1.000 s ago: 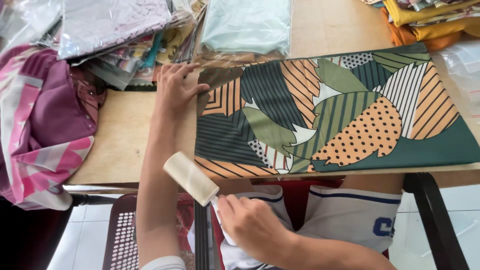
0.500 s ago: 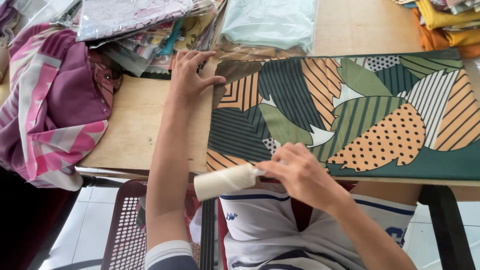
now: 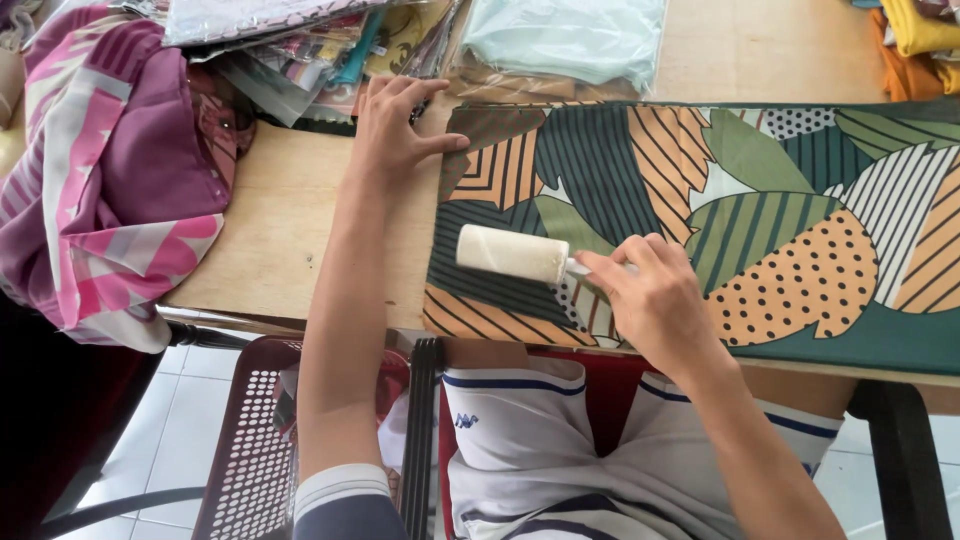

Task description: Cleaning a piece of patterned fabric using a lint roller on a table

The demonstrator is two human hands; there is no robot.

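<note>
A folded cloth with a green, orange and white leaf print (image 3: 700, 210) lies flat across the wooden table (image 3: 285, 225). My right hand (image 3: 650, 300) grips the handle of a lint roller (image 3: 512, 253), whose cream roll rests on the cloth's left part. My left hand (image 3: 395, 125) lies flat with fingers spread at the cloth's upper left corner, thumb on its edge.
A pink and purple patterned cloth (image 3: 110, 170) hangs over the table's left edge. Stacks of bagged fabrics (image 3: 300, 45) and a pale green bagged cloth (image 3: 565, 35) sit at the back, yellow-orange cloths (image 3: 920, 40) at the far right. Perforated dark-red plastic baskets (image 3: 250, 450) stand below.
My right hand has brought the lint roller up from below the table edge onto the cloth's left part. My left hand stays at the cloth's corner.
</note>
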